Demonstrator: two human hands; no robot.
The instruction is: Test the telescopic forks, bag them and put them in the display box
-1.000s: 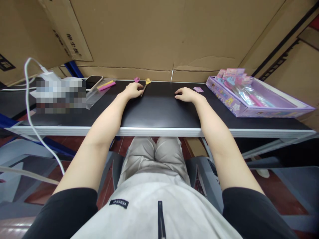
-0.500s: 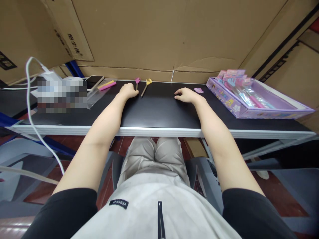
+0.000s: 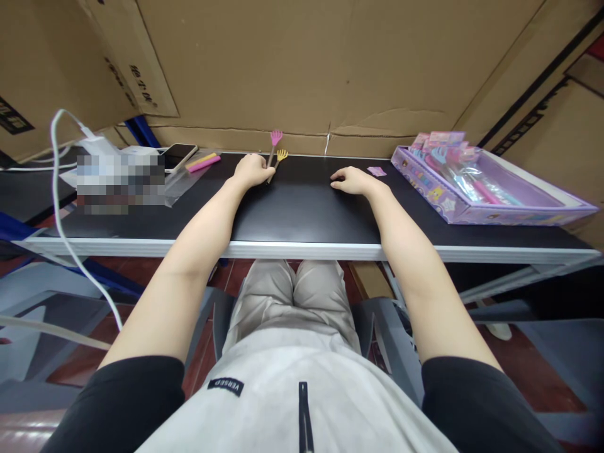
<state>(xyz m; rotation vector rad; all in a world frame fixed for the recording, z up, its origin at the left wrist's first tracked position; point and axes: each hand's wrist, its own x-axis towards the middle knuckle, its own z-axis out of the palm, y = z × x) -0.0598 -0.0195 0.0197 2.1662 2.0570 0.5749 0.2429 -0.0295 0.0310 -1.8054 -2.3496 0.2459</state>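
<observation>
My left hand [image 3: 253,170] is closed round the handle of a pink-headed back scratcher [image 3: 275,139], whose claw-shaped head points up and away from me. Just behind it, a yellow-headed back scratcher [image 3: 282,155] lies on the black tabletop, its handle partly covered by my left hand and the pink one. Over to the right, my right hand [image 3: 353,180] rests on the tabletop with fingers loosely bent and thumb apart, holding nothing. A small pink packet [image 3: 376,171] lies just beyond my right wrist.
A purple box [image 3: 509,215] with several wrapped items stands at the right. On the left are a phone [image 3: 178,156], a pink tube [image 3: 206,162] with a yellow one, clear plastic, and a white cable [image 3: 60,214] hanging over the table edge. Cardboard [image 3: 283,69] walls the back.
My left hand has lifted the pink back scratcher and shifted right with it, so it now overlaps the yellow one's handle. My right hand has stayed put.
</observation>
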